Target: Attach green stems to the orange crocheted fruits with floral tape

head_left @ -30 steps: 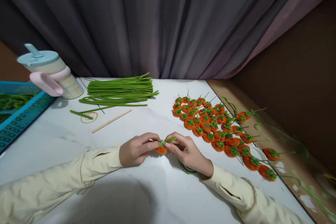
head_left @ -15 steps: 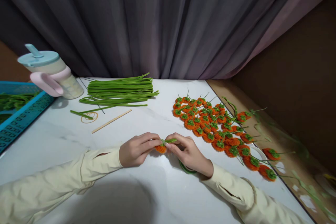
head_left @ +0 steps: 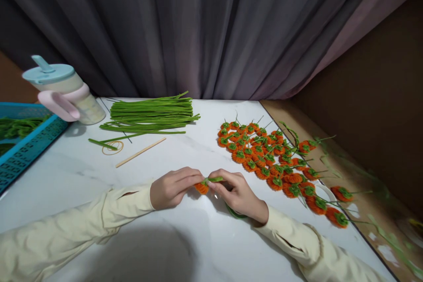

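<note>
Near the front middle of the table, my left hand (head_left: pixel 173 188) is closed in a pinch on a small orange pipe-cleaner fruit (head_left: pixel 202 188). Its green top (head_left: pixel 205 181) points up and away from me. From the other side, my right hand (head_left: pixel 236 190) pinches a green strip (head_left: pixel 215 179) at that top, thumb against forefinger. The fingertips of both hands almost meet and cover part of the piece. Partly hidden under my right wrist lies a dark green ring-shaped thing (head_left: pixel 236 214). A tiny shiny bit shows below the right thumb.
Many finished orange fruits (head_left: pixel 261 161) with wire stems spread on the right. Green pipe cleaners (head_left: pixel 152 112) are bundled at the back. A wooden stick (head_left: pixel 140 153), rubber bands (head_left: pixel 113 148), a tumbler (head_left: pixel 66 92) and a blue basket (head_left: pixel 33 152) are on the left.
My hands stay in nearly the same place. The orange fruit has tilted slightly and the right fingers have shifted a little at its green top.
</note>
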Demonstrator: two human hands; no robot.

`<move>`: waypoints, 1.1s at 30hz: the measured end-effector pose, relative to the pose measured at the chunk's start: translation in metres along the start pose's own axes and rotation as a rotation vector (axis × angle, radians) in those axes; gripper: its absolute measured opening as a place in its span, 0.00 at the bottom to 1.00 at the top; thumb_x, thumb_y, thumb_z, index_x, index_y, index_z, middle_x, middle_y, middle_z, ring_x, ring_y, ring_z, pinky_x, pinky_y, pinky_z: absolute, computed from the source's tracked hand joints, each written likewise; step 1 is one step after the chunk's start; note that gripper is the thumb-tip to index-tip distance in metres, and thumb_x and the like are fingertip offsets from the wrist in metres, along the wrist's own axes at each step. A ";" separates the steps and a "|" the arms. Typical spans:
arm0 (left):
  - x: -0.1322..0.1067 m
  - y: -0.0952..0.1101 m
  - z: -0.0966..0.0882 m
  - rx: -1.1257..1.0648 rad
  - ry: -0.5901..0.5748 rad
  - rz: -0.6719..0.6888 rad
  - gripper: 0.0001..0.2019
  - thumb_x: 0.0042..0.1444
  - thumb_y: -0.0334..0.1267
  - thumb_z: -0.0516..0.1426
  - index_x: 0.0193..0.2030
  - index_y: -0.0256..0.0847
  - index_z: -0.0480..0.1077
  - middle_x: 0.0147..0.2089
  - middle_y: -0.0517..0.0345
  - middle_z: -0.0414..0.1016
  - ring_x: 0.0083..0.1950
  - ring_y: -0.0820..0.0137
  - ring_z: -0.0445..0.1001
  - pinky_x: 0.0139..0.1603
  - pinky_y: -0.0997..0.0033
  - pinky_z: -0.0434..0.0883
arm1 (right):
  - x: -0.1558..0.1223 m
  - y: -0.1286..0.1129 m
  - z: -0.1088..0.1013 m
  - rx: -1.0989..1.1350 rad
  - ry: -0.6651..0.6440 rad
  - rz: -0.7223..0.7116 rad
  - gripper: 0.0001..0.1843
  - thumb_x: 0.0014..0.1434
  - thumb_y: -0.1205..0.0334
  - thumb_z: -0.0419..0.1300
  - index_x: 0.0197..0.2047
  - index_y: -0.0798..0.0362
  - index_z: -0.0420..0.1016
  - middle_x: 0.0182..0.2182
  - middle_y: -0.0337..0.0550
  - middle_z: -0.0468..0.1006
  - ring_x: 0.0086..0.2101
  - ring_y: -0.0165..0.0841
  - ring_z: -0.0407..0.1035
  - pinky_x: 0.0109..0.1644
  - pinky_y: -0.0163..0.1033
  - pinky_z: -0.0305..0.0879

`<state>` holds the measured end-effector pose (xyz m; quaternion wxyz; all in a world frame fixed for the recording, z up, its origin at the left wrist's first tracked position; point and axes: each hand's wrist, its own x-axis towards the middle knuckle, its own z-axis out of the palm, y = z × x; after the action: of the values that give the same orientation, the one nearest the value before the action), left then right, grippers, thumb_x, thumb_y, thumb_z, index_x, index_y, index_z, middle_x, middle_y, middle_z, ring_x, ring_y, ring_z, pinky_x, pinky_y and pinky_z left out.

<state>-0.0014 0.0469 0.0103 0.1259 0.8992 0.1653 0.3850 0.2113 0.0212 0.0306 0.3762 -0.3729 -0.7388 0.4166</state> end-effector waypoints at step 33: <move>0.009 -0.003 0.000 0.159 -0.083 -0.368 0.16 0.56 0.27 0.48 0.51 0.35 0.62 0.46 0.45 0.69 0.48 0.60 0.66 0.47 0.58 0.67 | 0.001 0.007 0.006 0.577 0.039 0.205 0.17 0.59 0.56 0.61 0.43 0.50 0.55 0.24 0.34 0.73 0.22 0.25 0.66 0.27 0.31 0.63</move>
<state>0.0041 0.0531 0.0147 0.1296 0.8761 0.3512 0.3038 0.2074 0.0226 0.0227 0.4369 -0.3312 -0.5412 0.6377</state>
